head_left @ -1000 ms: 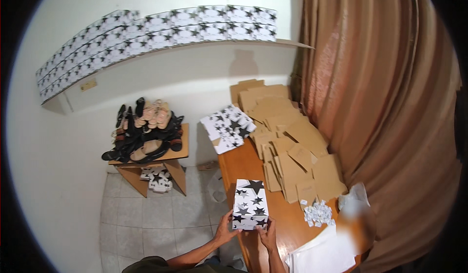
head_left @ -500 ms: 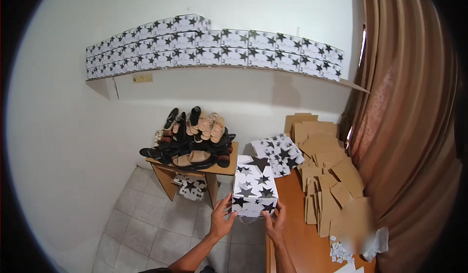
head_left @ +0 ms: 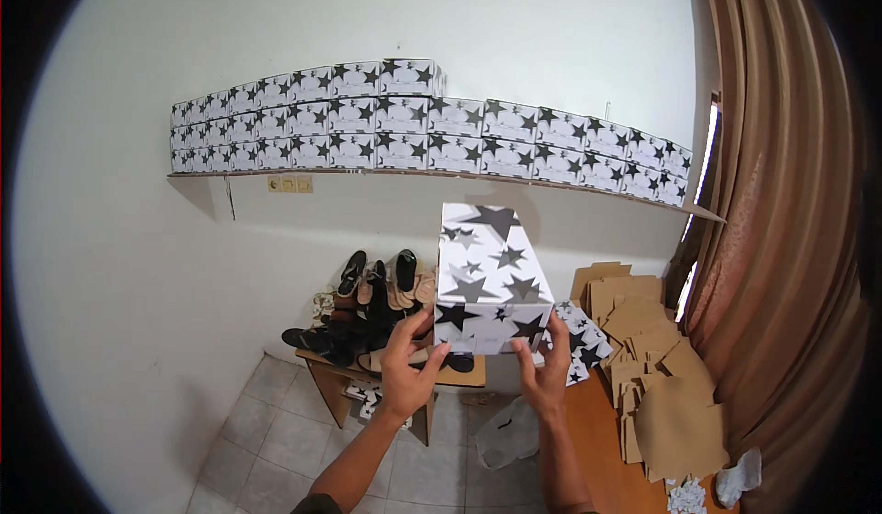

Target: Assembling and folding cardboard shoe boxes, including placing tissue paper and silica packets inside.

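Observation:
Between my two hands I carry a white shoebox (head_left: 491,275) printed with black and grey stars, its lid closed. My left hand (head_left: 411,367) grips its lower left side, thumb at the near end. On the lower right corner my right hand (head_left: 544,367) presses, thumb also on the near face; the fingers beneath are partly hidden. The box is in the air, in front of the wall and below a shelf (head_left: 386,175). Matching star boxes (head_left: 354,114) stand in stacked rows along that shelf, the top row ending near the middle.
Sandals and shoes (head_left: 367,303) are heaped on a small wooden table (head_left: 457,376). On the right, an orange-brown table (head_left: 588,440) bears flat cardboard pieces (head_left: 671,385) and star-printed card (head_left: 583,339). A plastic bag (head_left: 507,434) lies on the tiled floor. Brown curtains (head_left: 781,192) hang at right.
Both hands have raised the shoebox from beside the orange-brown table toward the shelf. The view has tilted upward, so the shelf appears nearer and the tables lower in the picture.

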A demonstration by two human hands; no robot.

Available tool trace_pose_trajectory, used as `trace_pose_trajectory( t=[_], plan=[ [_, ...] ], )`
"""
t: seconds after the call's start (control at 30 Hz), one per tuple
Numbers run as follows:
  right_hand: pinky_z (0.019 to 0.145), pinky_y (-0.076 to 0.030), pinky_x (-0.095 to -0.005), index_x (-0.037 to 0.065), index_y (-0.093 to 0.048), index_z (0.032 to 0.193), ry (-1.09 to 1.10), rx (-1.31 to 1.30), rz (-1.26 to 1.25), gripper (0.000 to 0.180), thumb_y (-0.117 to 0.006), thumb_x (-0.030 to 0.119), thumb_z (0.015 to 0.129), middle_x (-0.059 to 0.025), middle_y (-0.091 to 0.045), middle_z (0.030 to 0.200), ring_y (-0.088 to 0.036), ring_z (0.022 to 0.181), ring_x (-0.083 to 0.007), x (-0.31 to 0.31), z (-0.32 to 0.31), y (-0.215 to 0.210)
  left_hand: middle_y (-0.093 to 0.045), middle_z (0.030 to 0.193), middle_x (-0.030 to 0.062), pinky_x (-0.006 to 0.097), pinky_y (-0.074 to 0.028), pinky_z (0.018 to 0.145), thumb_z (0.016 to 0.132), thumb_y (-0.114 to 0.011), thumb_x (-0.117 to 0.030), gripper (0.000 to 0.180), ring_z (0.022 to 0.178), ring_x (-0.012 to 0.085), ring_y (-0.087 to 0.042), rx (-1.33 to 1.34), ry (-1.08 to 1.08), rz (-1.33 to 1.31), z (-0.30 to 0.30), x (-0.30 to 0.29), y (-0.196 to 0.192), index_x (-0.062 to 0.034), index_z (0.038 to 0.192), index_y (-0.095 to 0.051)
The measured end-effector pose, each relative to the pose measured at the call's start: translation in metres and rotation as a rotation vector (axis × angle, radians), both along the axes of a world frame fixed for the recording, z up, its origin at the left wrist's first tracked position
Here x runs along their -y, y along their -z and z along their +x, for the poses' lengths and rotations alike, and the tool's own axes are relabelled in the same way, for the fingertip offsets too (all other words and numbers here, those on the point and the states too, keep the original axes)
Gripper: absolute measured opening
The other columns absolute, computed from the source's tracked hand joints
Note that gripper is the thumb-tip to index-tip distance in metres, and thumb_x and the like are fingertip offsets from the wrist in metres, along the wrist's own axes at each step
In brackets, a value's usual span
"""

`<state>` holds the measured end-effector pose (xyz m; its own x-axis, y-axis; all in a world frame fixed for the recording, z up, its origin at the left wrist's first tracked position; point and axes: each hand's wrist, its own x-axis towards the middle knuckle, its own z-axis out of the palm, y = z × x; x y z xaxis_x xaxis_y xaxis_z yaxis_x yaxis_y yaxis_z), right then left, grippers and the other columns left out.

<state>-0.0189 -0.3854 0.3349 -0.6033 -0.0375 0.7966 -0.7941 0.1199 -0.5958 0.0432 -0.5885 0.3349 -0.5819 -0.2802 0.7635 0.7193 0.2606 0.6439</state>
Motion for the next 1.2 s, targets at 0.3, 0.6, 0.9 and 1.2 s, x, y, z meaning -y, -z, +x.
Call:
trace_pose_trajectory(
  t=[0.3, 0.6, 0.9, 1.2],
  plan=[
    [0.090, -0.061, -0.0395, -0.005, -0.042, 0.145, 0.084, -0.150, -0.025, 0.061, -0.072, 0.006, 0.093, -0.0209, -0.054, 0.135, -0.058, 0.123, -0.0302, 0.067, -0.061, -0.073, -0.054, 0.139, 0.0135, 0.033, -0.056, 0.094, 0.090, -0.069, 0.007, 0.058, 0.120, 0.0217, -0.059, -0.126, -0.012, -0.141, -0.066, 0.074, -0.073, 0.0034, 0.144, -0.047],
    [0.085, -0.063, -0.0373, -0.001, -0.041, 0.149, 0.093, -0.374, -0.112, 0.064, -0.072, 0.010, 0.094, -0.0198, -0.056, 0.132, -0.061, 0.117, -0.0292, 0.091, -0.143, -0.170, -0.057, 0.141, 0.0133, 0.030, -0.055, 0.087, 0.090, -0.073, -0.001, 0.063, 0.113, 0.0194, -0.061, -0.334, -0.090, -0.248, -0.141, 0.093, -0.179, -0.0009, 0.148, -0.048],
    [0.088, -0.055, -0.0429, -0.003, -0.035, 0.153, 0.150, -0.620, -0.110, 0.067, -0.068, 0.016, 0.098, -0.0243, -0.054, 0.132, -0.060, 0.114, -0.0325, 0.106, -0.244, -0.234, -0.059, 0.138, 0.0151, 0.030, -0.057, 0.088, 0.093, -0.073, -0.006, 0.060, 0.113, 0.0199, -0.062, -0.462, -0.182, -0.222, -0.219, 0.090, -0.240, -0.0019, 0.148, -0.049],
    [0.103, -0.049, -0.0461, -0.001, -0.031, 0.154, 0.184, -0.807, -0.045, 0.076, -0.073, 0.016, 0.093, -0.0281, -0.046, 0.141, -0.051, 0.130, -0.0408, 0.127, -0.319, -0.259, -0.059, 0.137, 0.0177, 0.033, -0.058, 0.093, 0.095, -0.070, -0.008, 0.059, 0.117, 0.0234, -0.063, -0.489, -0.223, -0.218, -0.297, 0.106, -0.262, -0.0028, 0.149, -0.047]
  ],
)
